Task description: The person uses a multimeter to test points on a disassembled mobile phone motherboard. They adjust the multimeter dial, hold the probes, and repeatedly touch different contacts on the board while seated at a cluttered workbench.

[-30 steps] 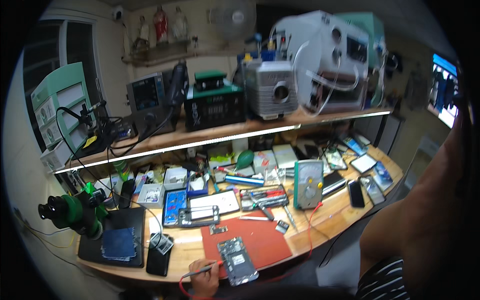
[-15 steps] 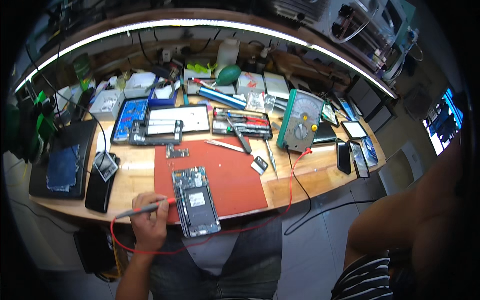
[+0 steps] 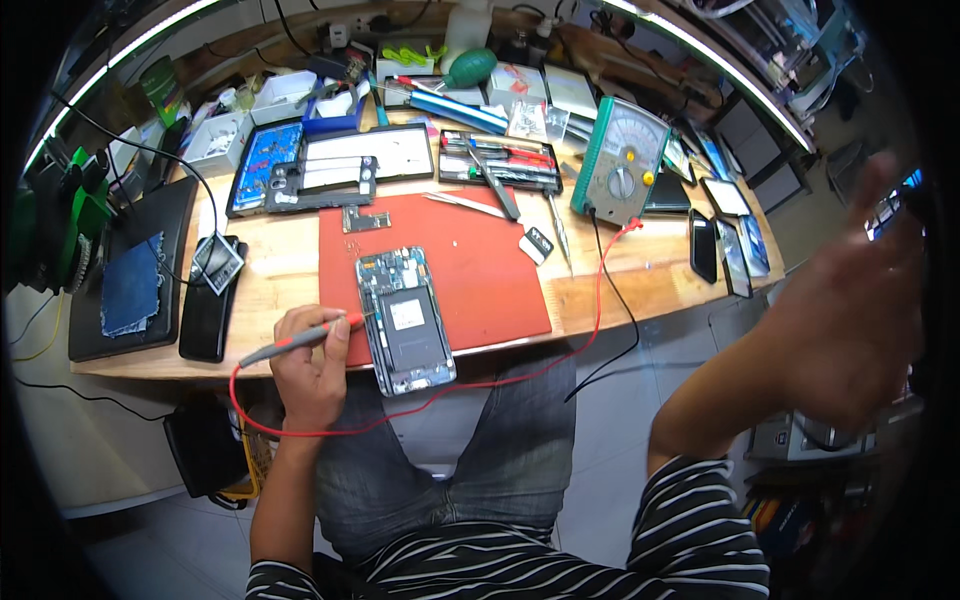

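My left hand (image 3: pixel 312 372) has its grip clamped on a red test probe (image 3: pixel 300 340), held like a pen, its tip resting at the left edge of the opened phone (image 3: pixel 405 320). The phone lies face-down with its back cover off, board and inner frame showing, on the red work mat (image 3: pixel 470 270) at the near edge of the table (image 3: pixel 620 285), its lower end hanging slightly over the edge towards my lap. The probe's red lead (image 3: pixel 470 385) loops under my wrist and runs up to the green analogue meter (image 3: pixel 620 160) standing at the back right.

My right hand (image 3: pixel 850 320) is raised well off to the right, away from the table, blurred; the fingers look spread and hold nothing that I can make out.

As I judge it, I am at the probing step: one probe set on a point of the board. A reading seems to need a second contact, so the next move calls for my right hand to come in to the table, while the left keeps the tip steady on so small a spot and I look to the meter's needle.
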Demonstrator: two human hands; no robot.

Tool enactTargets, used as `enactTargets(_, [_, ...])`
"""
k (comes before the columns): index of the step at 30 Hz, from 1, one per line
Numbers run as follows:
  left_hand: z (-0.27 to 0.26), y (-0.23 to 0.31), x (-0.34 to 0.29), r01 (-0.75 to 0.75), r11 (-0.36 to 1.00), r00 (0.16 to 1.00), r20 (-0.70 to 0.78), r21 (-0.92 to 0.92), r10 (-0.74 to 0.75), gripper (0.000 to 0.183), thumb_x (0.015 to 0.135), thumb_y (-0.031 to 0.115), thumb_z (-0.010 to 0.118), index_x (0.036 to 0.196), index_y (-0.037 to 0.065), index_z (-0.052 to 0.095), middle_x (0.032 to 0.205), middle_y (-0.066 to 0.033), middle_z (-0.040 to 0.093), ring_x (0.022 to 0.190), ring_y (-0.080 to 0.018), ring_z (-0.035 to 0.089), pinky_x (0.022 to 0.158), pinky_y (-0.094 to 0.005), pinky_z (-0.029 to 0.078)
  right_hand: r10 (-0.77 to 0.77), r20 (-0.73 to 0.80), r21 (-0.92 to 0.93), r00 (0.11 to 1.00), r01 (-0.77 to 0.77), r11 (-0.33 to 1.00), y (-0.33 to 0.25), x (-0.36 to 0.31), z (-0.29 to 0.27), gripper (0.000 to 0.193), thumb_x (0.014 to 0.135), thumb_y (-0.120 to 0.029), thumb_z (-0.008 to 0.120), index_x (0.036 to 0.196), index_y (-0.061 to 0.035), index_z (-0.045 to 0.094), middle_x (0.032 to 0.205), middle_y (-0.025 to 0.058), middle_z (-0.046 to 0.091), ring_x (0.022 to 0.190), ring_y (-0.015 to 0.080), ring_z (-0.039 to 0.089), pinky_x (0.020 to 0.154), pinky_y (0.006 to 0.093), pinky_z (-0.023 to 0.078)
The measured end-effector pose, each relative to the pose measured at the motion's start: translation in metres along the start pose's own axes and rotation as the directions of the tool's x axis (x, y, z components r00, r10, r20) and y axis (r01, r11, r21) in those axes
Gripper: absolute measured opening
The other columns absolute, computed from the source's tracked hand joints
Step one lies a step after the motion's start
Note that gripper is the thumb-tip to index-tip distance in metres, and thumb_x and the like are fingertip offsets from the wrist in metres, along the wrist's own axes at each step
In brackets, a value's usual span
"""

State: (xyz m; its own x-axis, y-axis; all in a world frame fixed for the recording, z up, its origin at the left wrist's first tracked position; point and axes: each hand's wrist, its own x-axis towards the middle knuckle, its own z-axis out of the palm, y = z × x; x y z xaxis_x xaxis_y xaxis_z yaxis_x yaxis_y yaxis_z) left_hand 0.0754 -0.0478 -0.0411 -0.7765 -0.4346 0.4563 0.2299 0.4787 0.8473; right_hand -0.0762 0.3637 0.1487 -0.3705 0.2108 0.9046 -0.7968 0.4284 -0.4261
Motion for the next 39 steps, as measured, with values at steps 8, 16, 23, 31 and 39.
enactTargets(8, [-0.008, -0.005, -0.001, -0.102, 0.977, 0.995, 0.041, 0.188, 0.096, 0.012, 0.092, 0.013, 0.07, 0.095, 0.001, 0.071, 0.094, -0.0133, 0.068, 0.092, -0.0314, 0.061, 0.084, -0.0401, 0.047, 0.354, 0.763, 0.357, 0.541, -0.809, 0.467, -0.05, -0.18, 0.124, 0.04, 0.093, -0.017, 0.052, 0.12, 0.0072, 0.07, 0.08, 0.0081, 0.064, 0.067, 0.0165, 0.062, 0.066, 0.0271, 0.05])
enactTargets(16, [-0.005, -0.001, 0.001, -0.104, 0.983, 0.995, 0.019, 0.153, 0.102, 0.011, 0.091, 0.013, 0.07, 0.09, 0.002, 0.071, 0.092, -0.0131, 0.069, 0.089, -0.0306, 0.061, 0.084, -0.0411, 0.047, 0.45, 0.825, 0.186, 0.341, -0.917, 0.354, -0.041, -0.207, 0.136, 0.021, 0.099, -0.015, 0.064, 0.115, -0.003, 0.07, 0.078, -0.0002, 0.062, 0.064, 0.0052, 0.054, 0.057, 0.0201, 0.043])
enactTargets(23, [-0.001, -0.005, 0.002, -0.101, 0.991, 0.995, 0.0, 0.093, 0.101, 0.014, 0.093, 0.014, 0.069, 0.088, 0.001, 0.071, 0.09, -0.0139, 0.069, 0.088, -0.0323, 0.062, 0.082, -0.0421, 0.047, 0.506, 0.799, 0.202, 0.324, -0.938, 0.282, -0.031, -0.202, 0.143, 0.015, 0.095, -0.015, 0.072, 0.098, -0.0053, 0.06, 0.075, 0.0039, 0.066, 0.056, 0.0058, 0.057, 0.05, 0.0194, 0.043])
enactTargets(31, [0.003, -0.024, 0.0, -0.054, 0.995, 0.999, -0.011, -0.08, 0.053, 0.017, 0.096, 0.011, 0.067, 0.09, -0.005, 0.07, 0.091, -0.0162, 0.069, 0.083, -0.0275, 0.068, 0.074, -0.0373, 0.053, 0.481, 0.795, 0.27, 0.369, -0.926, 0.264, -0.027, -0.202, 0.148, 0.019, 0.094, -0.019, 0.075, 0.09, -0.0085, 0.06, 0.069, 0.0018, 0.065, 0.051, 0.0043, 0.054, 0.044, 0.0191, 0.037])
enactTargets(39, [0.002, -0.028, 0.003, -0.081, 0.995, 0.996, 0.038, -0.06, 0.083, 0.02, 0.102, 0.012, 0.063, 0.099, -0.007, 0.066, 0.087, -0.0126, 0.072, 0.084, -0.019, 0.075, 0.076, -0.0283, 0.059, 0.493, 0.75, 0.318, 0.441, -0.894, 0.316, -0.024, -0.206, 0.151, 0.023, 0.093, -0.022, 0.075, 0.085, -0.0081, 0.059, 0.065, 0.0041, 0.064, 0.047, 0.0066, 0.054, 0.041, 0.021, 0.038])
